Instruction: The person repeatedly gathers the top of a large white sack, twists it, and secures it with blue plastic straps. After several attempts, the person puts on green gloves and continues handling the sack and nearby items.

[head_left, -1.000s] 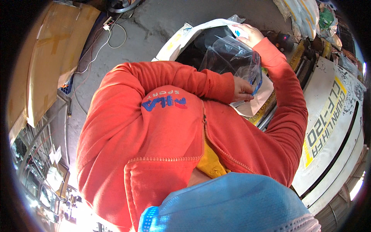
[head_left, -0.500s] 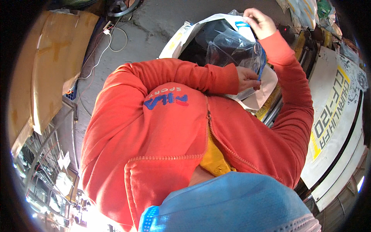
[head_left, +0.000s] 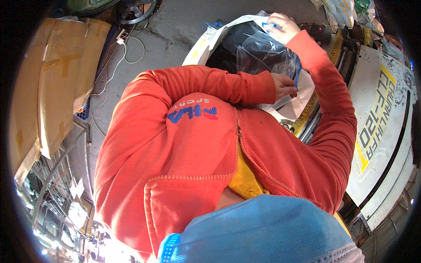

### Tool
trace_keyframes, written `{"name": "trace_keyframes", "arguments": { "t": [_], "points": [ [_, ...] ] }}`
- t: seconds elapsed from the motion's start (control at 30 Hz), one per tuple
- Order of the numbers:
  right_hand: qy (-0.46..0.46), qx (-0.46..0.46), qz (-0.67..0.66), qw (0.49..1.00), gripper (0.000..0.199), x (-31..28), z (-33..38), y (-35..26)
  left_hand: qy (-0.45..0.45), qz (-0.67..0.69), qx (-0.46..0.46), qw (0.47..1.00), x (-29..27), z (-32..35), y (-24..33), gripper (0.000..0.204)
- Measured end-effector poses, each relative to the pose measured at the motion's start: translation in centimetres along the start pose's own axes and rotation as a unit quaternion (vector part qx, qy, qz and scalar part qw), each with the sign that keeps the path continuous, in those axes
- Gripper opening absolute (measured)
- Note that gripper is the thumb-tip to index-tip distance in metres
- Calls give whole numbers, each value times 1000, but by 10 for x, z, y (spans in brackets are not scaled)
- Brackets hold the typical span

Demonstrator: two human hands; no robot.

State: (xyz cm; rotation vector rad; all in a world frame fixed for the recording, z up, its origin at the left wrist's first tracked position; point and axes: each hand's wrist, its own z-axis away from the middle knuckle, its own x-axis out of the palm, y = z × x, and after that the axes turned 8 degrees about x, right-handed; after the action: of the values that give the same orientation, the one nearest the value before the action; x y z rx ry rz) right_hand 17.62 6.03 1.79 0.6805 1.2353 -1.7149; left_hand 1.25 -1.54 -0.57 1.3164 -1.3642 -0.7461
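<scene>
A white sack (head_left: 197, 51) stands with its mouth open at the upper middle, dark inside. Clear plastic (head_left: 258, 55) with a blue edge lies in its mouth. My right hand (head_left: 284, 28) is closed at the sack's far rim, pinching a small bright-blue piece (head_left: 270, 26) there. Across my chest reaches my left arm, and my left hand (head_left: 285, 85) pinches the blue edge of the clear plastic at the right side of the mouth. The lower part of the sack is hidden behind my sleeve.
A white machine panel (head_left: 379, 131) with dark lettering stands at the right, beside metal rods (head_left: 313, 125). Large cardboard (head_left: 66, 65) leans at the left. White cables (head_left: 131, 48) lie on the grey floor near a wheel (head_left: 137, 9). Stuffed bags (head_left: 351, 13) fill the top right.
My right hand has moved left along the sack's far rim, with the blue piece now between its fingers. My left hand has shifted slightly right, still pinching the plastic's edge.
</scene>
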Motion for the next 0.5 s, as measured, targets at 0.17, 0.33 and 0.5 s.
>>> {"name": "trace_keyframes", "arguments": {
  "t": [0.17,0.33,0.5],
  "points": [
    [-2,75,-394,916,19,1,12,-22,19,22,24,999,-1,-2,-2,31],
    [-9,36,-443,896,24,-18,31,-68,-4,-146,89,985,-4,-8,-7,24],
    [35,15,-495,868,21,-50,57,-95,-17,-96,-46,994,-19,-8,9,46]
  ]
}}
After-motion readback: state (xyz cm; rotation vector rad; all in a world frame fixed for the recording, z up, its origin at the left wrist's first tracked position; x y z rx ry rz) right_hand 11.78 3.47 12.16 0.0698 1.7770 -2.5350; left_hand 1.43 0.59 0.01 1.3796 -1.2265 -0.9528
